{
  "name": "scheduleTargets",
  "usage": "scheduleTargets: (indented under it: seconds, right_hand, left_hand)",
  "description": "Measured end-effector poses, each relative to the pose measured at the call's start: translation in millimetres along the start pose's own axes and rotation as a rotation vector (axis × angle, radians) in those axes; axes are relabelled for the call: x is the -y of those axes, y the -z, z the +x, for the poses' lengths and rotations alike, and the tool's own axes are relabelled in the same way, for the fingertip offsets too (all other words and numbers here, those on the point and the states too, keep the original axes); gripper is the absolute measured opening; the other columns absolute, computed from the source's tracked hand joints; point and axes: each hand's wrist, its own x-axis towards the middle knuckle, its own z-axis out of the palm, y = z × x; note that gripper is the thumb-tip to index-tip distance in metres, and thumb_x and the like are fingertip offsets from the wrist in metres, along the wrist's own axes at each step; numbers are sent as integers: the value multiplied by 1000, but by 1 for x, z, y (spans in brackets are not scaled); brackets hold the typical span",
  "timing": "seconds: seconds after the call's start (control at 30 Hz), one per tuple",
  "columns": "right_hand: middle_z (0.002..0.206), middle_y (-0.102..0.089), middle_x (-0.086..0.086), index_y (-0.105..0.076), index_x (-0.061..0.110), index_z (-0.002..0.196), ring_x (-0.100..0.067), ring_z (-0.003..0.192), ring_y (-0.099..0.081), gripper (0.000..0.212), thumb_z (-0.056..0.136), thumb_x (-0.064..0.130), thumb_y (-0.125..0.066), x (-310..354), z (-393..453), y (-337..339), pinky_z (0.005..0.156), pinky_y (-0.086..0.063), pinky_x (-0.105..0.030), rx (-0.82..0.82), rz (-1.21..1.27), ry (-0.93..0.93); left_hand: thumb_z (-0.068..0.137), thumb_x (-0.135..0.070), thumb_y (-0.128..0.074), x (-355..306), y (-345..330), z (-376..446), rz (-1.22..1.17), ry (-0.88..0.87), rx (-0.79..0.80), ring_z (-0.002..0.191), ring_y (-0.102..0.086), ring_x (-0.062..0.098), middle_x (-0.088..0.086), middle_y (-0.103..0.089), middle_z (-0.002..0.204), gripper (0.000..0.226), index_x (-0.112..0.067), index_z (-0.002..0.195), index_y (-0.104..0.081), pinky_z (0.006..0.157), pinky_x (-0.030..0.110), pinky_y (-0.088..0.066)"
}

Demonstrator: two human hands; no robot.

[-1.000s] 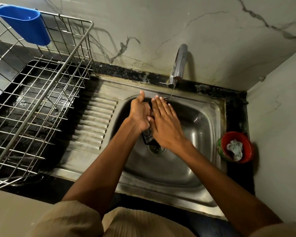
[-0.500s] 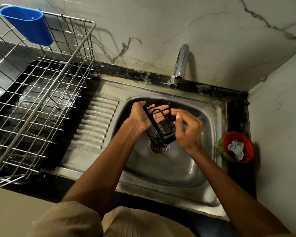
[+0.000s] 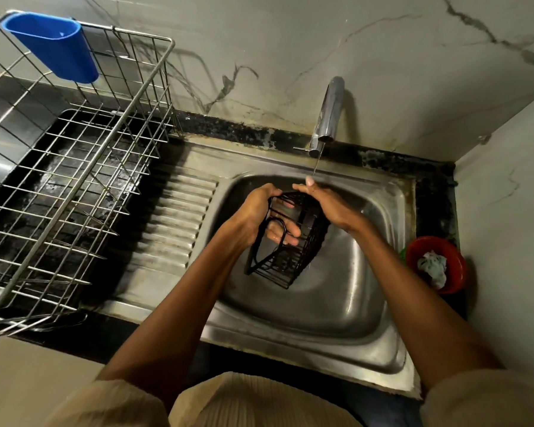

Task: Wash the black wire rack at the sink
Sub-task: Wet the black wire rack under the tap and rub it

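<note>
Your left hand (image 3: 253,217) grips the small black wire rack (image 3: 290,241) while your right hand (image 3: 327,204) holds its top; wet wires could slip into the steel sink (image 3: 336,303) below.

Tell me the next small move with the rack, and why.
Probably tilt the black wire rack up toward the tap. Its thin stream lands on the right hand at the rack's top edge, while the lower part, held over the sink by the left hand, looks out of it.

Tap (image 3: 327,115) overhangs the basin (image 3: 336,303) (back edge); dish rack (image 3: 74,180) flanks left.
</note>
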Motion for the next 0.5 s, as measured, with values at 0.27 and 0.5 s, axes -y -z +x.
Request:
scheduleTargets:
  seconds: [0.27,0.5]
  right_hand:
    - [165,-4,7,-13,27,158,-13,153,0,62,104,56,-16,38,-22,-25,123,0,-41,76,-262,64]
    - [166,-8,7,-20,38,156,-13,153,-6,59,102,61,-14,37,-3,-8,123,3,-47,-67,-517,179]
  left_hand:
    - [102,-18,-27,5,10,6,161,-293,-215,35,-48,25,10,-48,45,44,8,92,-62,35,30,-45]
    - [98,-20,-32,14,36,5,30,-431,-240,29,-41,25,10,-46,39,44,-3,71,-62,35,23,-37]
